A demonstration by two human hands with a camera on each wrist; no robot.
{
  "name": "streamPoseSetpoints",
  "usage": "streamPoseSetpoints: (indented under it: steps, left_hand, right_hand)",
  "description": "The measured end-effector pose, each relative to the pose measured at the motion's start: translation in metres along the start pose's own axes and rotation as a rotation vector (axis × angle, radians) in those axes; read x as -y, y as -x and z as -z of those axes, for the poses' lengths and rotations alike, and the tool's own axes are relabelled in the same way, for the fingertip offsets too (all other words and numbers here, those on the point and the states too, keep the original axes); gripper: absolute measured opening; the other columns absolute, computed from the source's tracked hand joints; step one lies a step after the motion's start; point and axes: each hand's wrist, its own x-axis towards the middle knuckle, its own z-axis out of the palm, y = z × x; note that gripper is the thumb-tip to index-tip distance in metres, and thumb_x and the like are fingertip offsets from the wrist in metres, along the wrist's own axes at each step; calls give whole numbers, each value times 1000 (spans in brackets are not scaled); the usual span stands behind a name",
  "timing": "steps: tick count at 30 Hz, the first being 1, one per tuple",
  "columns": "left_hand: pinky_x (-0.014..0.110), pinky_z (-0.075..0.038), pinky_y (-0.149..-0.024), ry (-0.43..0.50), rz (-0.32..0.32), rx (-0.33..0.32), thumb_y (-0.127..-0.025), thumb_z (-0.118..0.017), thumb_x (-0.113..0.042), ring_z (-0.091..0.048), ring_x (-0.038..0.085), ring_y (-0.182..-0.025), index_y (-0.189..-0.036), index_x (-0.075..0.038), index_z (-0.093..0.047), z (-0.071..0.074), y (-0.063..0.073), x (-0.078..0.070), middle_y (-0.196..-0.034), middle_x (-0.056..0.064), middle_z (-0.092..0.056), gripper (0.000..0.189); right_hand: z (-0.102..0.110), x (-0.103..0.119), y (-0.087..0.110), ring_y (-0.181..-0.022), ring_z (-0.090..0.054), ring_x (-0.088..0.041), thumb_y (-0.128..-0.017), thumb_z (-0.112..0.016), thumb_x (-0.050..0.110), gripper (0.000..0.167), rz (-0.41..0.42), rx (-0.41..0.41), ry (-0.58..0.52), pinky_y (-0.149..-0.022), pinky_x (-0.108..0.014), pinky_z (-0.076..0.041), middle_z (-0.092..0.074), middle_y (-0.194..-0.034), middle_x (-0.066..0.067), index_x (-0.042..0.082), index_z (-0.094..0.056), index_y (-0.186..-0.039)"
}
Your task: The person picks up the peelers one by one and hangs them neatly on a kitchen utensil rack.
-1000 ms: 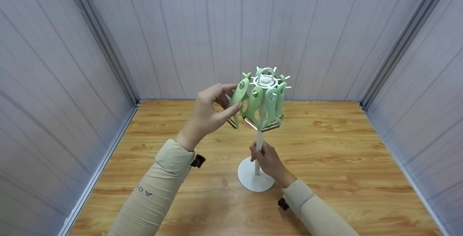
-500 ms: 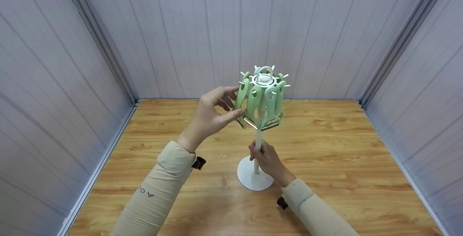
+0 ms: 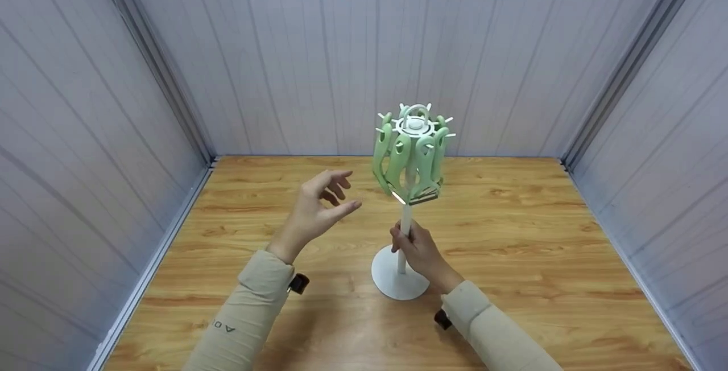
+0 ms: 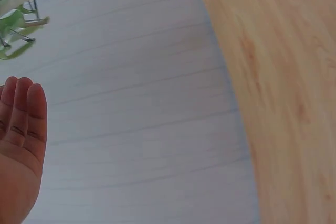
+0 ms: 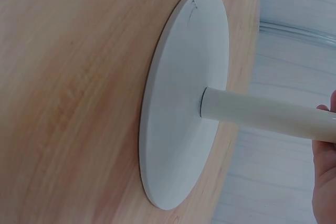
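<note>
A white rack [image 3: 416, 125] with a ring of short hooks stands upright on a round base [image 5: 178, 98]. Several green peelers [image 3: 399, 160] hang by the holes in their handles, blades down, all round it. My right hand [image 3: 421, 248] grips the white pole [image 5: 262, 113] below the peelers. To the left, apart from the rack, my left hand [image 3: 318, 206] is held in the air with relaxed fingers and nothing in it. In the left wrist view its fingers [image 4: 37, 103] show below the blurred green peelers [image 4: 16, 30].
The wooden tabletop [image 3: 512, 234] carries the rack's base. Pale panelled walls enclose it at the back [image 3: 364, 58], left [image 3: 85, 160] and right [image 3: 660, 166].
My left hand has let go of the leftmost peeler, which now hangs on its hook, and has drawn back down and left. The right hand keeps its hold on the pole.
</note>
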Motion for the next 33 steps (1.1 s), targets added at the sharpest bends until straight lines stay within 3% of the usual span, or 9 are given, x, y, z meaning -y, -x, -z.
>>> streamPoseSetpoints:
  steps: [4,10,17,22,27,33]
  left_hand:
    - [37,-63,-79,-10,64,9,-89,-90,-7,-68,27,-90,-136,1,-70,-3,13,16,-111,19,-72,51]
    - [53,-64,-83,-14,144,59,-90,-90,-8,-67,26,-94,-140,0,-68,-8,26,36,-114,14,-71,54]
    - [54,-62,-86,-25,210,107,-93,-89,-13,-66,31,-98,-143,-1,-66,-9,31,51,-119,14,-69,57]
    - [48,-61,-88,-41,263,148,-95,-87,-18,-65,33,-103,-146,-1,-64,-11,35,58,-123,14,-68,58]
    - [43,-58,-91,-77,286,174,-99,-83,-18,-65,38,-109,-146,-2,-64,-10,38,66,-127,15,-67,54]
    - [55,-58,-100,-174,290,167,-101,-81,-21,-65,37,-119,-146,-3,-64,-6,43,74,-134,15,-67,52]
  right_hand:
    - [3,0,-1,-79,-68,-16,-117,-48,13,18,-13,6,-9,-80,-32,-60,-63,-82,-9,3,-58,-106]
    - [8,-2,-2,-79,-69,-17,-117,-50,12,17,4,11,-24,-81,-42,-62,-64,-84,-14,2,-58,-106]
    - [14,-3,0,-90,-74,-16,-115,-53,11,14,20,23,-75,-88,-29,-63,-69,-93,-19,-1,-60,-111]
    - [19,-2,3,-101,-72,-7,-109,-63,4,26,70,50,-87,-92,-24,-63,-70,-111,-28,-9,-59,-132]
    - [35,1,10,-119,-72,-23,-105,-72,9,43,45,50,9,-107,-43,-62,-70,-126,-25,-5,-58,-143]
    - [68,-1,20,-137,-63,-44,-104,-75,16,48,6,39,159,-118,-65,-48,-68,-145,-21,-1,-61,-147]
